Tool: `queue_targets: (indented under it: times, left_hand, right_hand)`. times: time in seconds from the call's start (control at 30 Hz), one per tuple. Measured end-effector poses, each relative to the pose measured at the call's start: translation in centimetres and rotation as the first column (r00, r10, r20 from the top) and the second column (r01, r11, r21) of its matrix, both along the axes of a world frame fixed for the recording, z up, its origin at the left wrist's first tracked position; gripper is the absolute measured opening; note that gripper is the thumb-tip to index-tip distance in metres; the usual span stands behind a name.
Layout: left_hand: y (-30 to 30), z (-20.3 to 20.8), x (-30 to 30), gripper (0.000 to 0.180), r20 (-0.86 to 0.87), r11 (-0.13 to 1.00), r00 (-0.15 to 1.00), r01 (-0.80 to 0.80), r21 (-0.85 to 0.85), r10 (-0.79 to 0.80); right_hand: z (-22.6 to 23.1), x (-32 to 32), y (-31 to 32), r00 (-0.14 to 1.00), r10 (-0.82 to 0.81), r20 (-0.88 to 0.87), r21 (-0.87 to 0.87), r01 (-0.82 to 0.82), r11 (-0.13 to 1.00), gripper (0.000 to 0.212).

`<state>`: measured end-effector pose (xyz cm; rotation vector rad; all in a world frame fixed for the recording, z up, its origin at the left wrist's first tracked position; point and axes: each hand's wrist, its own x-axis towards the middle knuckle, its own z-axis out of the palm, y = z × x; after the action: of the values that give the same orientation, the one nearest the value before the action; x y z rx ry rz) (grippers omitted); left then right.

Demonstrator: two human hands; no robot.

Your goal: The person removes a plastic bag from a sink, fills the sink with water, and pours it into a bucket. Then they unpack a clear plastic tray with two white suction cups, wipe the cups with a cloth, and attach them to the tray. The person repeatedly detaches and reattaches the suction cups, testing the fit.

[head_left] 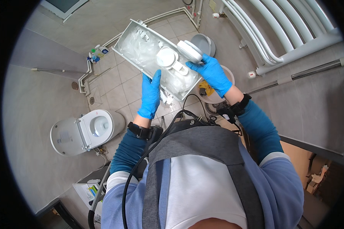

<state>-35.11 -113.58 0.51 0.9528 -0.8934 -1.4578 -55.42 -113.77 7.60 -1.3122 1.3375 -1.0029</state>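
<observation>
In blue gloves, both my hands are at a white rectangular box (127, 51), tilted above the tiled floor. My left hand (151, 95) grips its near long side, thumb up along the wall. A thick white round lid (190, 51) is pinched in my right hand (212, 76) over the box's right end. In the box sit a white round neck or cap (166, 57), a white looped handle (180, 68) and crumpled-looking clear material, perhaps plastic. White pieces (166, 97) show just under the box's near side; I cannot tell what they are.
A white toilet (100, 124) with its lid raised stands left. Several cleaner bottles (99, 51) are by the far left wall. A grey bucket (206, 44) and a pale basin (229, 76) with a yellow cloth (207, 88) lie beyond my right hand. A white radiator (271, 30) hangs right.
</observation>
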Motion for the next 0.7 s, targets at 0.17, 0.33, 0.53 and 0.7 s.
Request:
queue_targets:
  times: [0.17, 0.33, 0.53, 0.7]
  left_hand:
    - [0.3, -1.4, -0.2, 0.064, 0.107, 0.999, 0.993, 0.042, 0.007, -0.042]
    - [-0.3, -2.6, 1.3, 0.056, 0.079, 0.985, 0.982, 0.174, 0.009, -0.174]
    - [-2.7, -2.8, 6.4, 0.057, -0.096, 0.944, 0.959, 0.280, 0.177, -0.266]
    - [-2.7, -3.0, 12.3, 0.059, -0.384, 0.964, 0.921, 0.046, 0.260, 0.059]
  right_hand:
    - [-0.5, 0.1, 0.3, 0.997, -0.019, -0.073, -0.120, 0.010, 0.993, 0.050]
    - [-1.5, 0.0, 0.8, 0.988, -0.155, 0.023, -0.054, 0.156, 0.986, 0.044]
    - [-2.4, -6.1, 1.4, 0.960, -0.276, -0.055, -0.131, 0.267, 0.955, 0.039]
    - [-3.1, -8.6, 1.5, 0.956, -0.291, -0.045, -0.089, 0.286, 0.954, 0.040]
